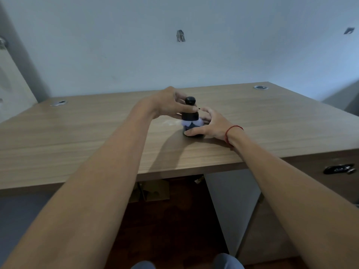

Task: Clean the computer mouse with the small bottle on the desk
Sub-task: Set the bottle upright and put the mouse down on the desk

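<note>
My left hand [169,104] is shut on a small black bottle [190,111] with a round knob top, held upright. A pale lilac tuft [186,123], cloth or bristles, I cannot tell which, sits under the bottle and presses onto a dark computer mouse [189,131]. The mouse rests on the wooden desk [97,136] and is mostly hidden. My right hand [210,123], with a red string at the wrist, grips the mouse from the right, thumb along its near side.
Two metal cable grommets [59,102] [260,87] sit at the desk's back corners. A pale smear [171,123] marks the wood left of the mouse. A drawer unit with a dark handle [339,169] stands at right. Cardboard [153,191] lies under the desk.
</note>
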